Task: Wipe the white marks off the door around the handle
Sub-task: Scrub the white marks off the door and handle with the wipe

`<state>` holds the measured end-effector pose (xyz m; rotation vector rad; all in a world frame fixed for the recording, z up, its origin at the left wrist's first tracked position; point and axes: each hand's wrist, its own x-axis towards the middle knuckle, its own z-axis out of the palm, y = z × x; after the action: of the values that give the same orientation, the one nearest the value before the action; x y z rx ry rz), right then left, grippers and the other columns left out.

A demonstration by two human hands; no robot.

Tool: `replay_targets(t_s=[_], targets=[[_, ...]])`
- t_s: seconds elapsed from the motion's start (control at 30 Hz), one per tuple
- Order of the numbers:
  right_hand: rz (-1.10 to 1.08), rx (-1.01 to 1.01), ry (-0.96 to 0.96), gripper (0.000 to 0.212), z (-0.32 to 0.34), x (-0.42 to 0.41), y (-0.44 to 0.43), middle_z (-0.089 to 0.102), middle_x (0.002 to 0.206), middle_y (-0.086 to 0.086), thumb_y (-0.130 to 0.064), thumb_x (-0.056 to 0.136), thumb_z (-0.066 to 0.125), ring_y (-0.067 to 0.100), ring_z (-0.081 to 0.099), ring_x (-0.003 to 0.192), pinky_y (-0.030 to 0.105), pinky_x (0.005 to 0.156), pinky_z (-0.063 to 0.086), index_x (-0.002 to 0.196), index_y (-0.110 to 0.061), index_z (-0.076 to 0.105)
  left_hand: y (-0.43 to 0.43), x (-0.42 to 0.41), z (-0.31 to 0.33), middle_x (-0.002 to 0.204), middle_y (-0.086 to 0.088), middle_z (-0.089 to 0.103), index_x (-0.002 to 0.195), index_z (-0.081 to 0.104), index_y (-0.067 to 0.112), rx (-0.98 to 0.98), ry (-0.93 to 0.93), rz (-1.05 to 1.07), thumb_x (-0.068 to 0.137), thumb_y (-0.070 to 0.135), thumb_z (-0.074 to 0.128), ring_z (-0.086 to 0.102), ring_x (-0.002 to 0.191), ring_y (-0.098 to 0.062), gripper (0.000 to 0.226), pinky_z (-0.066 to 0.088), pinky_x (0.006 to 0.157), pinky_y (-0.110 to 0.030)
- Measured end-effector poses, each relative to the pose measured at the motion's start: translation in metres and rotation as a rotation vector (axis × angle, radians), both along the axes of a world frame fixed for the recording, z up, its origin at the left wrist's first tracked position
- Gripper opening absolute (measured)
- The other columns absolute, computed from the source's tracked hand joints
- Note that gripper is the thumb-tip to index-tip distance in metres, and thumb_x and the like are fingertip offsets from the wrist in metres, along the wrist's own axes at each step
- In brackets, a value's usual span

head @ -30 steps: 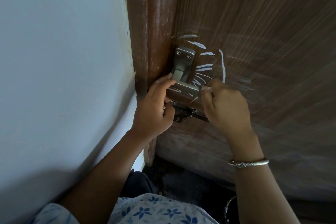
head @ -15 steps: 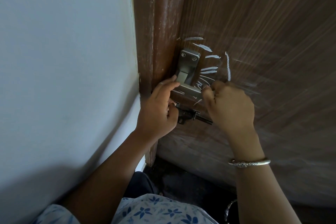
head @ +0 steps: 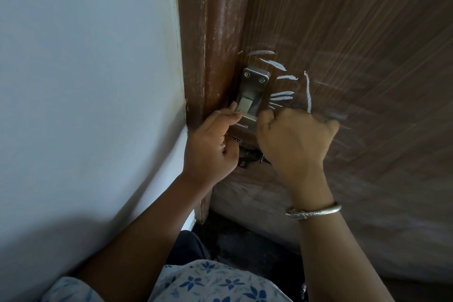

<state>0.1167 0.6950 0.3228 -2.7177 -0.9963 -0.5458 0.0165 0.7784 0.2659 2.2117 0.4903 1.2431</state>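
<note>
A brown wooden door (head: 355, 32) carries a grey metal handle (head: 255, 81) near its left edge. Short white marks (head: 282, 95) fan out above and to the right of the handle, and one long upright stroke (head: 308, 91) stands further right. My left hand (head: 208, 144) rests its fingertips against the lower left side of the handle. My right hand (head: 294, 140) is curled into a fist pressed to the door just right of the handle, below the strokes. Its fingers hide what lies inside the fist and the marks under it.
A dark bolt latch (head: 247, 157) sits on the door between my hands, below the handle. The worn door frame (head: 210, 32) runs up the left side, against a pale wall (head: 85, 81). A silver bracelet (head: 313, 211) circles my right wrist.
My right fist has slid slightly up along the door and now covers the lowest strokes beside the handle. My left hand has stayed at the handle.
</note>
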Motion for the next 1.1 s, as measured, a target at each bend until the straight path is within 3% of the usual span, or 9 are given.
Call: replay_targets(t_s=[0.07,0.27,0.37,0.47,0.63,0.77,0.87,0.97,1.1], targets=[[0.025,0.008,-0.011,0.042,0.001,-0.005,0.009,0.039,0.049,0.000,-0.038,0.087,0.033,0.022,0.046,0.055,0.035,0.069,0.028,0.052,-0.016,0.040,0.000,0.000,0.000,0.114,-0.011,0.066,0.104,0.067,0.000,0.008,0.013,0.020,0.073,-0.010,0.060,0.062,0.090,-0.009,0.033,0.047,0.073,-0.007],[0.194,0.067,0.153,0.037,0.000,-0.013,0.031,0.064,0.070,0.007,-0.043,0.088,0.032,0.030,0.059,0.069,0.037,0.072,0.034,0.067,-0.017,0.047,0.002,0.001,-0.003,0.091,-0.012,0.071,0.093,0.069,0.000,0.000,0.024,0.041,0.073,-0.013,0.060,0.054,0.071,-0.004,0.025,0.034,0.069,0.002],[0.215,0.106,0.190,0.041,0.000,-0.009,0.024,0.065,0.074,0.009,-0.041,0.079,0.024,0.033,0.060,0.074,0.040,0.078,0.044,0.070,-0.013,0.053,0.004,0.000,-0.005,0.103,-0.010,0.070,0.096,0.069,0.002,0.016,0.008,0.032,0.072,-0.014,0.059,0.051,0.080,0.002,0.031,0.037,0.073,0.001],[0.209,0.123,0.212,0.034,0.003,-0.009,0.020,0.059,0.065,0.005,-0.036,0.078,0.026,0.031,0.059,0.070,0.043,0.073,0.049,0.063,-0.015,0.049,0.006,-0.001,-0.004,0.114,-0.007,0.066,0.104,0.068,0.004,0.006,0.001,0.006,0.070,-0.015,0.058,0.057,0.089,0.000,0.040,0.043,0.076,-0.004],[0.162,0.053,0.097,0.036,0.002,-0.001,0.001,0.049,0.060,0.001,-0.034,0.082,0.026,0.026,0.054,0.066,0.032,0.066,0.035,0.061,-0.016,0.049,0.004,-0.001,-0.003,0.120,-0.006,0.063,0.110,0.066,0.004,-0.032,-0.036,-0.037,0.074,-0.012,0.055,0.066,0.096,-0.015,0.041,0.055,0.078,-0.022],[0.061,0.028,0.062,0.046,0.002,0.007,-0.022,0.063,0.073,0.009,-0.034,0.079,0.025,0.033,0.056,0.078,0.035,0.069,0.038,0.074,-0.010,0.064,0.003,-0.001,-0.002,0.119,-0.007,0.063,0.110,0.065,0.002,-0.032,-0.036,-0.024,0.074,-0.013,0.058,0.060,0.105,-0.008,0.040,0.051,0.086,-0.018],[0.057,0.034,0.098,0.044,0.003,0.004,-0.018,0.060,0.069,0.010,-0.033,0.080,0.023,0.033,0.057,0.074,0.033,0.065,0.037,0.065,-0.009,0.056,0.003,0.001,-0.003,0.117,-0.006,0.064,0.110,0.066,0.003,-0.031,-0.042,-0.008,0.076,-0.012,0.060,0.062,0.104,-0.010,0.037,0.052,0.086,-0.018],[0.075,0.045,0.089,0.039,0.005,-0.004,-0.007,0.053,0.063,0.007,-0.034,0.086,0.028,0.030,0.057,0.069,0.033,0.066,0.034,0.060,-0.013,0.048,0.004,0.003,-0.004,0.111,-0.009,0.068,0.106,0.067,0.002,-0.033,-0.062,0.022,0.078,-0.010,0.060,0.065,0.097,-0.012,0.032,0.055,0.081,-0.020],[0.098,0.035,0.144,0.041,0.003,-0.018,0.022,0.063,0.075,0.004,-0.039,0.085,0.027,0.030,0.059,0.072,0.040,0.077,0.034,0.071,-0.014,0.055,0.006,0.005,-0.004,0.093,-0.007,0.073,0.095,0.071,0.004,-0.031,-0.078,0.056,0.078,-0.009,0.061,0.062,0.080,-0.003,0.024,0.047,0.073,-0.006]])
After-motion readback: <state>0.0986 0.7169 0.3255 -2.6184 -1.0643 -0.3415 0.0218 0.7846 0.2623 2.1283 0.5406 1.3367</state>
